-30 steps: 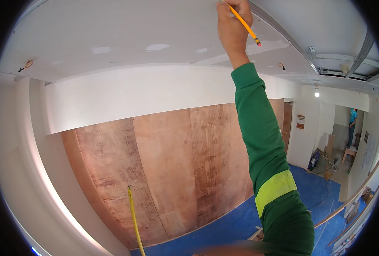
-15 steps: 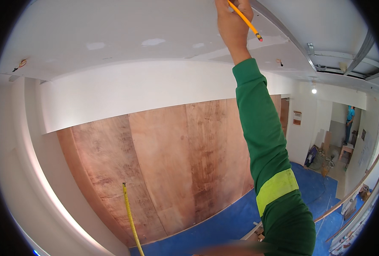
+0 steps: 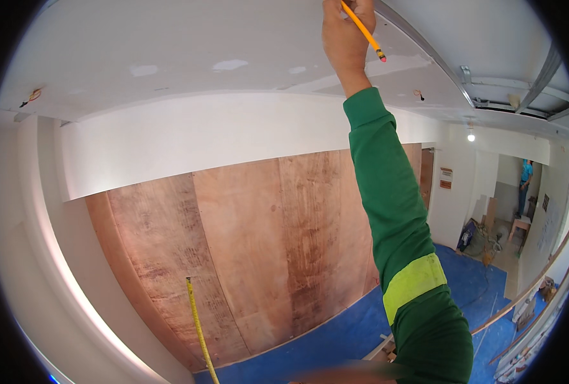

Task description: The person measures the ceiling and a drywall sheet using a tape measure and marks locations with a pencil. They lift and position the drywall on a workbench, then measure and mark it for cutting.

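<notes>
My right hand (image 3: pixel 346 45) is raised to the ceiling at the top edge, its fingers partly cut off by the frame. It is closed on a yellow pencil (image 3: pixel 367 35), whose pink eraser end points down to the right. A green sleeve (image 3: pixel 393 192) with a lime band covers that arm. From the lower edge, the yellow blade of a tape measure (image 3: pixel 198 326) sticks up in front of the plywood, its tip free; its case is out of view. My left hand is not in the picture. A blurred brownish shape at the lower edge cannot be made out.
The grey ceiling board (image 3: pixel 188 38) has white patches and hanging wires (image 3: pixel 34 95). Plywood panels (image 3: pixel 239 243) line the wall above a blue floor covering (image 3: pixel 284 352). At right are an open ceiling frame (image 3: pixel 515 96), a wooden rail (image 3: pixel 521 301) and a distant person (image 3: pixel 525 185).
My right hand and the pencil have shifted slightly left. The tape blade's tip has dipped a little and moved slightly right.
</notes>
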`<state>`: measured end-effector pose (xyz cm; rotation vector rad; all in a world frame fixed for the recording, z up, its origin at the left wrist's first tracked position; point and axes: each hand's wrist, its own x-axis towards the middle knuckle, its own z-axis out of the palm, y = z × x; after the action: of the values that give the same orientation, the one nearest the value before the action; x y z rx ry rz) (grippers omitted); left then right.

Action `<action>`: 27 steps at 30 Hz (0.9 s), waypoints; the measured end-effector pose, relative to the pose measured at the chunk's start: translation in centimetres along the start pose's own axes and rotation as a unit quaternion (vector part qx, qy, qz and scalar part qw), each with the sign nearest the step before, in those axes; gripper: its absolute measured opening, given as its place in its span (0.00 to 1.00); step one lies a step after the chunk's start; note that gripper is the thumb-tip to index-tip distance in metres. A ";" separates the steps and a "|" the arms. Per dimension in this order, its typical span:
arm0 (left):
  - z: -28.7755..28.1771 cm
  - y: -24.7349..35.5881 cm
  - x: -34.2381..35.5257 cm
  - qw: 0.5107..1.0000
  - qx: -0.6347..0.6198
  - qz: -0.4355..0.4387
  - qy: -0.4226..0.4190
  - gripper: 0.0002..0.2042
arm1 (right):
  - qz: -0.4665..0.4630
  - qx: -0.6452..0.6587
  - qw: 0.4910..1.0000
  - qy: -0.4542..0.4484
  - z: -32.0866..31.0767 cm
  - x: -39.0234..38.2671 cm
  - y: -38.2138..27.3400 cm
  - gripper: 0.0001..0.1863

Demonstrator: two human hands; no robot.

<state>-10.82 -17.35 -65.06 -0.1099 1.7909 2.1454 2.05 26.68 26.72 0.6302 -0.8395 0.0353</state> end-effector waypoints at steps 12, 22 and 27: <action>0.8 -0.1 -0.8 0.999 0.011 0.015 -0.026 0.17 | 0.080 0.006 0.996 -0.041 -4.7 -4.5 -2.7 0.06; 8.9 2.9 -0.3 0.988 0.063 0.056 -0.132 0.16 | 0.424 0.162 0.880 -0.135 -20.6 -13.1 -22.5 0.05; 11.3 4.3 -1.9 0.979 0.083 0.075 -0.171 0.15 | 0.314 0.299 0.825 -0.362 -22.3 -3.8 -29.2 0.14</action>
<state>-8.53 -7.45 -58.25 0.4220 1.8067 1.9521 22.66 15.50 -1.87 0.9477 -1.7937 0.7261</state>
